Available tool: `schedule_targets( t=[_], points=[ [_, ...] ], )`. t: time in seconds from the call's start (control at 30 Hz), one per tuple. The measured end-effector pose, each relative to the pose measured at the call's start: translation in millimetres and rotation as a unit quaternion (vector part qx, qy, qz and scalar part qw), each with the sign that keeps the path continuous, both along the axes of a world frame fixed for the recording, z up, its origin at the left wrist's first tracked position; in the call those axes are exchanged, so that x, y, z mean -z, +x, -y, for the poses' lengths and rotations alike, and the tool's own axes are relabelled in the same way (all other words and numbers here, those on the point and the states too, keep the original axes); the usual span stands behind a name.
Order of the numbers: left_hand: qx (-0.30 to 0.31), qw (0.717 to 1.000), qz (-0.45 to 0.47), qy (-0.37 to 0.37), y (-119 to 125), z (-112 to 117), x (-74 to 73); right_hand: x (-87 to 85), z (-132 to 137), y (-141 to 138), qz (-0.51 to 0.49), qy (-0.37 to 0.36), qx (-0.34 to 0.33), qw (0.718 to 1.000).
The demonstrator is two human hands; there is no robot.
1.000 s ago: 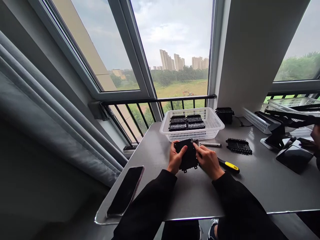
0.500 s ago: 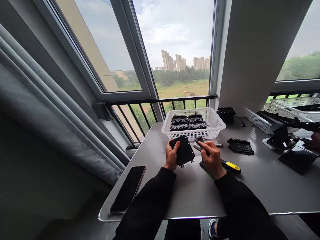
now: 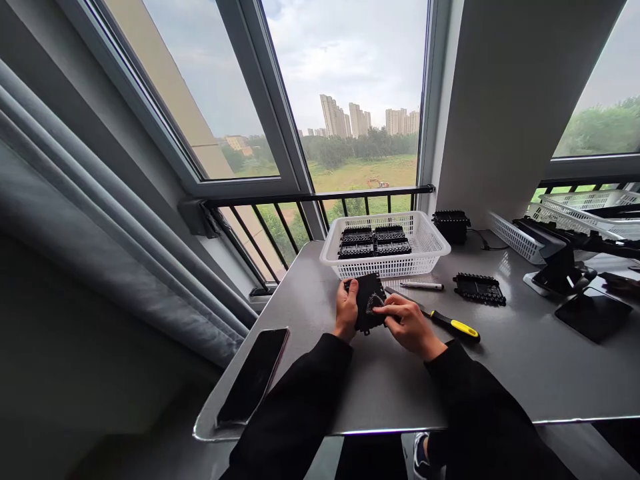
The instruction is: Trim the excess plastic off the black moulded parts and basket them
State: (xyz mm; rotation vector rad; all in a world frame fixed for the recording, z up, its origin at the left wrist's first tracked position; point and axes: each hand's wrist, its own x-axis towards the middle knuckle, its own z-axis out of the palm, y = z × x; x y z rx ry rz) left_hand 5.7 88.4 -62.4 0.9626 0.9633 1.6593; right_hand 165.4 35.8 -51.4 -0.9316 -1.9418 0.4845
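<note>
My left hand [image 3: 346,309] grips a flat black plastic plate [image 3: 367,293] with toothed edges, thumb on top, holding it tilted above the grey table [image 3: 500,360]. My right hand [image 3: 407,323] pinches a small dark piece [image 3: 375,303] against the plate's face, fingers closed round it. A yellow-handled screwdriver [image 3: 453,325] lies just right of that hand. Behind both hands a white basket [image 3: 425,247] holds several black plates [image 3: 375,241].
A phone [image 3: 255,375] lies at the table's left front corner. A white pen [image 3: 421,285] and another black plate [image 3: 479,289] rest right of the basket. A black block [image 3: 451,225], white trays [image 3: 515,239] and a tablet stand [image 3: 563,270] sit far right. Window railing [image 3: 310,198] runs behind.
My right hand came off the plate, lifted a small dark piece, then brought it back onto the plate's face. My left hand turned the plate upright-tilted.
</note>
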Motion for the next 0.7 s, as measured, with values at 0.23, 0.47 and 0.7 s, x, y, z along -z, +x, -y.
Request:
schedule_targets(
  t=[0.23,0.47,0.7],
  points=[
    [-0.052,0.998,0.010,-0.020,-8,-5,0.2,-5.5,8,1,-0.043,0.058,0.045,0.996],
    [0.088,0.995,-0.028,-0.039,4,9,-0.6,-1.4,-4,6,-0.124,0.043,0.200,0.971],
    [0.101,0.990,-0.099,-0.002,10,16,-1.5,9.7,-9,5,-0.029,0.019,0.109,0.993]
  ],
)
